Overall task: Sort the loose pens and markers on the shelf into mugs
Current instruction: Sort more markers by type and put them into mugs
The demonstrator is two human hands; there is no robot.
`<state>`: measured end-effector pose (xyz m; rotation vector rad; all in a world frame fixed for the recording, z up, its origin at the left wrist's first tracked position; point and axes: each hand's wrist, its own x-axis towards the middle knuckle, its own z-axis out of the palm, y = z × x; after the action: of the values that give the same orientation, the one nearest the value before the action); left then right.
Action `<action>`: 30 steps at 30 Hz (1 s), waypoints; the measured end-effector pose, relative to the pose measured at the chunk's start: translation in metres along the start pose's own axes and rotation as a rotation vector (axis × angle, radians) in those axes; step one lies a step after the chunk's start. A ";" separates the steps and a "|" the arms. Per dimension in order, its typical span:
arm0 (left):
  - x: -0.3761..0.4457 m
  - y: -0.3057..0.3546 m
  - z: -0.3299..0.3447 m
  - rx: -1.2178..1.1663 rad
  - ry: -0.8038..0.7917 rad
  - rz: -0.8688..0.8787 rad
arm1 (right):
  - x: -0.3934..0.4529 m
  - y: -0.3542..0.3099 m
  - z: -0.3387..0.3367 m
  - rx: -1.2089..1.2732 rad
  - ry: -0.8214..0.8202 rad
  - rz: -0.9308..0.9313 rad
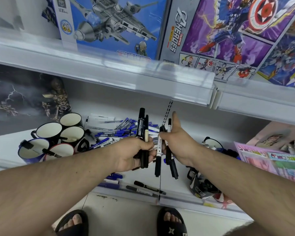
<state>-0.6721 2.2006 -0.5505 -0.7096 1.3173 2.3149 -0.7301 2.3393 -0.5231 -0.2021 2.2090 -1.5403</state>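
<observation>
My left hand (133, 154) grips a bunch of black markers (141, 126) upright above the shelf. Right beside it, my right hand (179, 142) holds several black-and-white markers (158, 159) that hang downward, its index finger stretched upward. Behind both hands lies a heap of blue pens (119, 132) on the white shelf (7, 142). A cluster of mugs (61, 138) stands at the left; two front ones hold a black marker each. More markers (146, 186) lie near the shelf's front edge. Another mug (213, 143) sits to the right, partly hidden by my right arm.
An upper shelf (143, 79) with toy boxes overhangs the work area. A dark poster box (27, 97) stands behind the mugs. Pink packaged goods (269, 159) fill the right side. A dark patterned item (199, 186) lies under my right forearm. My sandalled feet are on the floor below.
</observation>
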 end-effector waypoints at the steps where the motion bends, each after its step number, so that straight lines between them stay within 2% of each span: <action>1: -0.001 -0.001 0.000 -0.003 0.025 0.009 | 0.001 -0.003 -0.001 0.079 0.037 0.014; 3: -0.004 -0.003 0.002 0.018 0.041 0.014 | 0.001 -0.006 -0.001 0.206 0.075 0.053; 6: -0.005 -0.005 0.008 0.064 -0.032 -0.004 | 0.003 -0.005 -0.001 0.404 0.135 0.120; 8: -0.004 -0.003 0.009 0.122 -0.063 -0.011 | 0.005 -0.005 0.001 0.443 0.158 0.200; 13: -0.001 0.001 0.010 0.220 -0.092 -0.005 | 0.006 -0.003 0.007 0.374 0.098 0.284; 19: -0.001 -0.006 0.016 0.307 -0.088 0.042 | 0.004 -0.002 0.012 0.305 0.130 0.232; 22: 0.003 -0.007 0.018 0.277 -0.052 0.113 | 0.000 0.001 0.016 0.242 0.136 0.195; 26: 0.004 -0.010 0.026 0.231 -0.011 0.165 | -0.010 0.003 0.018 0.249 0.114 0.234; 30: 0.004 -0.006 0.032 0.107 0.020 0.218 | -0.019 -0.004 0.007 0.206 0.025 0.216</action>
<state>-0.6795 2.2310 -0.5428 -0.5815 1.5850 2.3862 -0.7103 2.3385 -0.5163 0.1152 1.9973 -1.6398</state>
